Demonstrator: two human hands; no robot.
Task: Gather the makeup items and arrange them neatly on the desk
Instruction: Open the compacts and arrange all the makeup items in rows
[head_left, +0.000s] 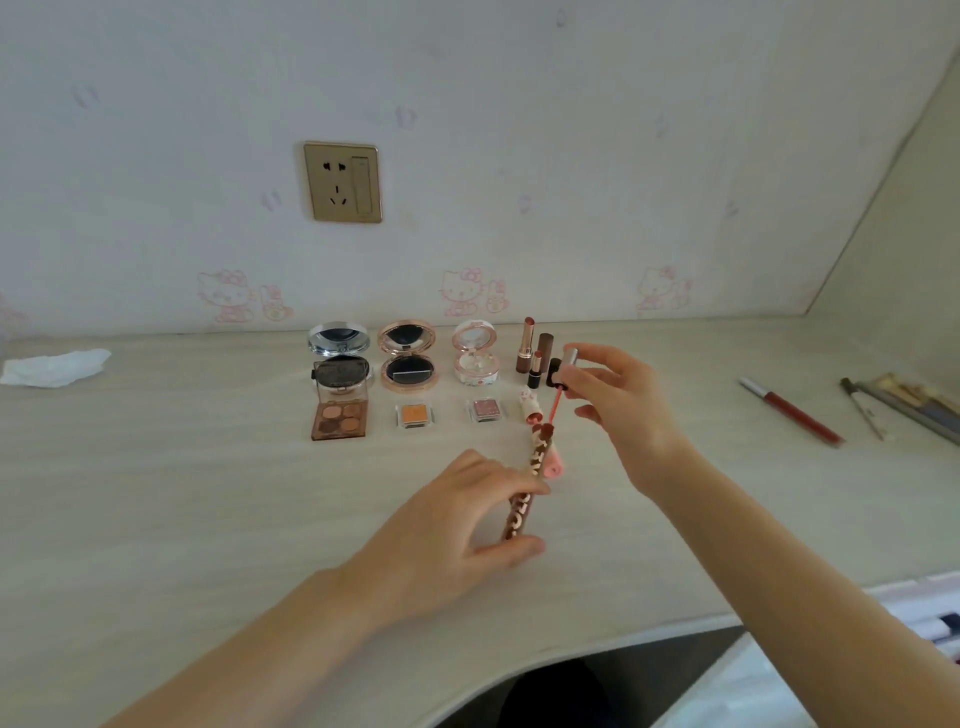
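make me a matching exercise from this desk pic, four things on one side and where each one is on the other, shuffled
Things
1. crumpled tissue
2. lip gloss tube
3. wand cap
4. red pen

Places
A. pinched in the right hand
B. lying on the desk at the far left
C. lying on the desk to the right of the hands
D. held in the left hand

Pairs: 1-B, 2-D, 3-A, 4-C

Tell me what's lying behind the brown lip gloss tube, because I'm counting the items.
A pink tube lies on the desk behind the brown lip gloss tube; the gloss tube hides its middle.
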